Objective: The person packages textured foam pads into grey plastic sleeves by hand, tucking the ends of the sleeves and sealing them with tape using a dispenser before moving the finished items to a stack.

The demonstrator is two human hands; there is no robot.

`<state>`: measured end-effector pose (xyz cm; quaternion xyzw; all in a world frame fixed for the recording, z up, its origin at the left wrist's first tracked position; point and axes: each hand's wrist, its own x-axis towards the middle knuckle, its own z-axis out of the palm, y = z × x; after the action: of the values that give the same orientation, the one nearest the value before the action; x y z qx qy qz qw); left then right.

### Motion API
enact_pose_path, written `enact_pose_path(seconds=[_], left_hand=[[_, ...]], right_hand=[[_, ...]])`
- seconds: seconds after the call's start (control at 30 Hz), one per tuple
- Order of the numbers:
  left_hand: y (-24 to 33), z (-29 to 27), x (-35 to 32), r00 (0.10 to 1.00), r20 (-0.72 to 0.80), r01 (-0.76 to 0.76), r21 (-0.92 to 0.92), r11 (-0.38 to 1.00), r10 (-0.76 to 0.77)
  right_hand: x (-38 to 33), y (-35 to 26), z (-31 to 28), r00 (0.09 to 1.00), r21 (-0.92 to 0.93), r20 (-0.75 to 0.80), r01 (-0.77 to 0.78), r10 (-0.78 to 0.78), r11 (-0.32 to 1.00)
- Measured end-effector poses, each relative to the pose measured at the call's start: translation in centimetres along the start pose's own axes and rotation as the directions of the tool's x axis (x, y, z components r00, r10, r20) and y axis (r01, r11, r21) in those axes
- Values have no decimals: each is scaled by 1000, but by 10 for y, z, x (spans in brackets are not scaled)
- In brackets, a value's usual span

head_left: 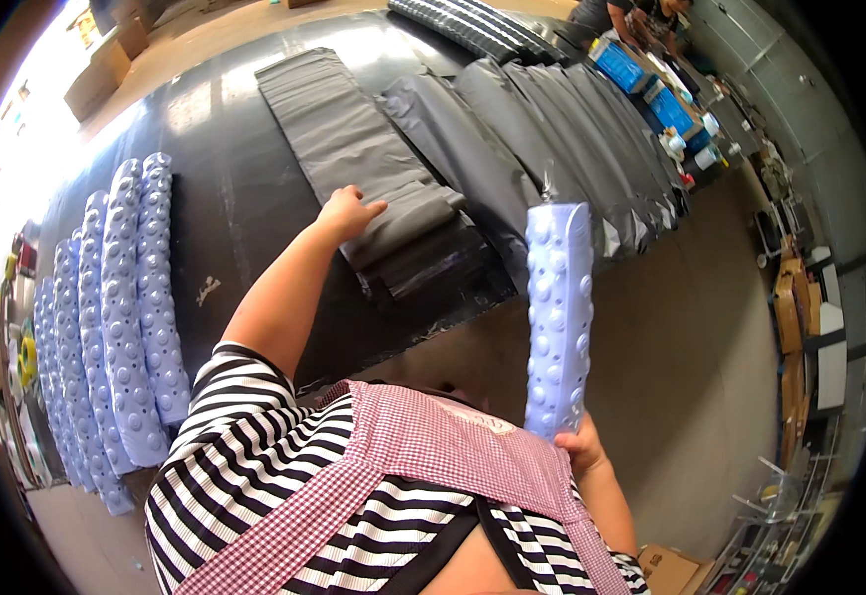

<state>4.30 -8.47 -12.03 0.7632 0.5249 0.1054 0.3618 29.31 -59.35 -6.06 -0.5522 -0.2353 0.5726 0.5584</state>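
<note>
Hands (351,213), two; roll (558,317) in right (581,450), one

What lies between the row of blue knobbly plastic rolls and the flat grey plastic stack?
The head view shows glossy black tabletop with a pale patch, left forearm partly above.

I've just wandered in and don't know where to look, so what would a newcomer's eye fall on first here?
Probably the pale blue, bumpy roll right of centre, its near end in the person's right fingers. Next, perhaps, the row of similar rolls at the left, and the long grey plastic pieces across the dark table, the left fingers at the leftmost.
</note>
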Motion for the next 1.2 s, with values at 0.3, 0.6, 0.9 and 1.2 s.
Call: enact_pose_path(seconds=[0.3,0.6,0.9,1.2], left_hand=[[109,-17,-109,463,736,-228,-439,869,493],[193,61,-109,772,107,-328,-778,537,626],[172,59,-74,608,-625,-703,-135,699,490],[17,72,-245,742,324,-661,501,559,587]], right_hand=[[32,-64,-54,994,-64,10,110,-110,992],[47,-45,-53,981,-57,195,4,7,998],[52,-47,-46,965,-35,253,-61,68,998],[67,-29,-91,982,-53,185,-28,38,998]])
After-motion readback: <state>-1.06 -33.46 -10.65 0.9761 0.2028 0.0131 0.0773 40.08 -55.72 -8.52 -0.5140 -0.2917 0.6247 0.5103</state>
